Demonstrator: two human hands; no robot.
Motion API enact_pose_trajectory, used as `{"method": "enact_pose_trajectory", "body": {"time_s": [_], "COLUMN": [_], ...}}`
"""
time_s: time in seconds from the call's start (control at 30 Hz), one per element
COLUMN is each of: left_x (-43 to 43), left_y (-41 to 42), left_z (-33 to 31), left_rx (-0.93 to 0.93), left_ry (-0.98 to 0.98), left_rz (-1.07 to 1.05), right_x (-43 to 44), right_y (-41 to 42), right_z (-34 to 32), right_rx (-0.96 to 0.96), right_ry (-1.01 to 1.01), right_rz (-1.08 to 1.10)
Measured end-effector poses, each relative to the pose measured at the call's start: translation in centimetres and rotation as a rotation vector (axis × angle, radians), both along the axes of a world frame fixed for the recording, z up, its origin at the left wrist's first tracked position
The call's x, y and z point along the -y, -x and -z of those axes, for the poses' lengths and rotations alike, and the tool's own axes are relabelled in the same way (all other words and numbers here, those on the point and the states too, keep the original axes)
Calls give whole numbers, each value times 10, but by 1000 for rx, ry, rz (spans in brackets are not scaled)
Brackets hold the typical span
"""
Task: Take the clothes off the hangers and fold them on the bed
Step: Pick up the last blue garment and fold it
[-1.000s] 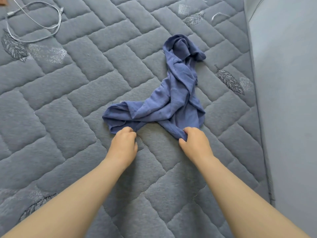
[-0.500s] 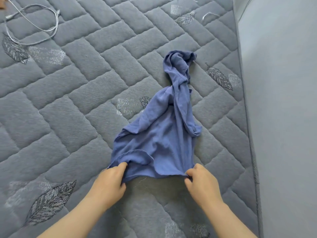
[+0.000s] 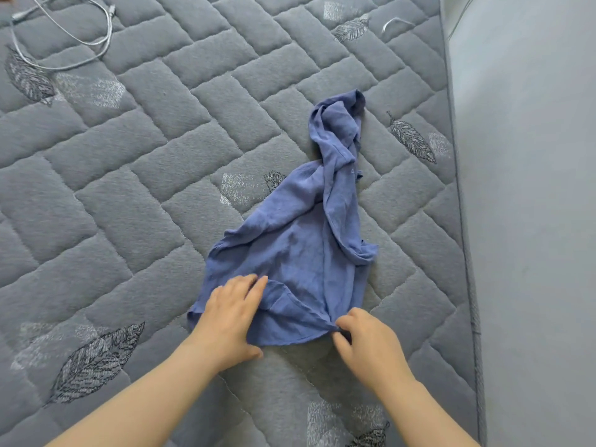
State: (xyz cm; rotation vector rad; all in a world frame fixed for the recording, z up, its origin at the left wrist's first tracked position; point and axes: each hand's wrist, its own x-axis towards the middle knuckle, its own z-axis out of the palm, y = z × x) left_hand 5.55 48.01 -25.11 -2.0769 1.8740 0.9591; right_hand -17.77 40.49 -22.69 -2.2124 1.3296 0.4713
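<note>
A crumpled blue garment (image 3: 300, 253) lies on the grey quilted bed (image 3: 135, 195), its far end twisted into a narrow bunch and its near part spread wider. My left hand (image 3: 230, 317) lies flat on the near left part of the cloth, fingers straight and pressing it down. My right hand (image 3: 367, 345) pinches the near right corner of the hem between thumb and fingers. No hanger is in view.
A white cable (image 3: 64, 33) loops on the bed at the far left. A grey wall (image 3: 529, 188) runs along the bed's right edge. Leaf prints mark the bed cover.
My left hand let go of the hem and moved forward to lie flat on the cloth. The right hand keeps its pinch on the corner. The garment has been drawn nearer since the earliest frame.
</note>
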Motion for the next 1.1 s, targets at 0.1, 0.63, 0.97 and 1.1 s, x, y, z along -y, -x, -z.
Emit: {"method": "enact_pose_trajectory", "body": {"time_s": [0.1, 0.63, 0.97, 1.1], "left_x": [9, 140, 93, 110], "left_y": [11, -4, -26, -23], "left_z": [5, 19, 18, 7], "left_rx": [-44, 55, -22, -24], "left_ry": [-110, 172, -5, 186], "left_rz": [-36, -392, -413, -385], "right_x": [4, 125, 106, 114], "right_y": [-1, -44, 29, 1], "right_z": [-5, 30, 23, 15], "right_rx": [-18, 177, -17, 49], "right_ry": [-136, 132, -79, 86], "right_rz": [41, 548, 1406, 995]}}
